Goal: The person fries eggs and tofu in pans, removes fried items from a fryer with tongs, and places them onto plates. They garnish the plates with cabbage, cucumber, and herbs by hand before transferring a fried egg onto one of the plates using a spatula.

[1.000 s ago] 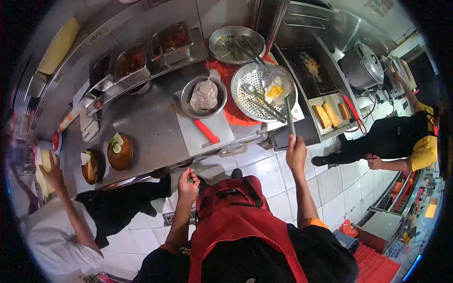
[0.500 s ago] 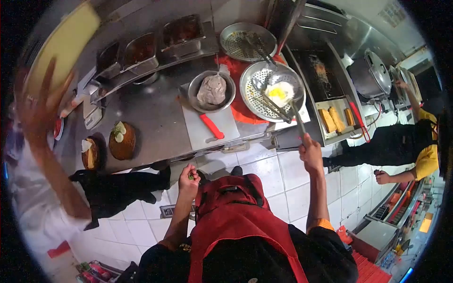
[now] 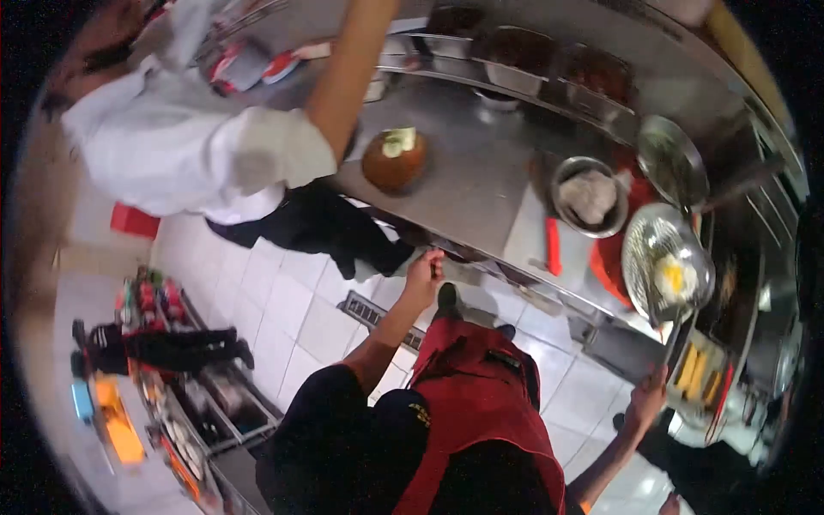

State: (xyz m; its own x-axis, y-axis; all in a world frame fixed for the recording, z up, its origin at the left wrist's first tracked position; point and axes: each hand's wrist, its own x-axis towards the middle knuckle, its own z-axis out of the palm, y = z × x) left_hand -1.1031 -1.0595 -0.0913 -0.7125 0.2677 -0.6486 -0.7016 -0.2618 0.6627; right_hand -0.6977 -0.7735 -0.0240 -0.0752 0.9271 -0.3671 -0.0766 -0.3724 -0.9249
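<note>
My right hand (image 3: 649,396) grips the long handle of a skimmer (image 3: 672,342) at the lower right. A fried egg (image 3: 675,279) with a yellow yolk lies in the skimmer's bowl, over a perforated metal pan (image 3: 639,240). In front of the counter's edge, my left hand (image 3: 424,276) is closed in mid-air; what it holds, if anything, is hidden. To the pan's left stands a metal bowl (image 3: 592,230) holding a pale, lumpy mass. A red-handled knife (image 3: 554,247) lies on the white board (image 3: 525,233) below that bowl.
A co-worker's white sleeve (image 3: 215,159) and outstretched arm (image 3: 352,77) cross the counter at left. Near them sits a browned round (image 3: 395,172) topped with pale slices. Metal bins (image 3: 515,77) line the back. Fried sticks (image 3: 689,367) lie beside the fryer. Another person (image 3: 159,348) appears lower left.
My view has swung left, so the counter appears further right. The co-worker's arm now reaches up across the counter, and the pale tray-like item near that hand is out of sight. The egg stays in the skimmer.
</note>
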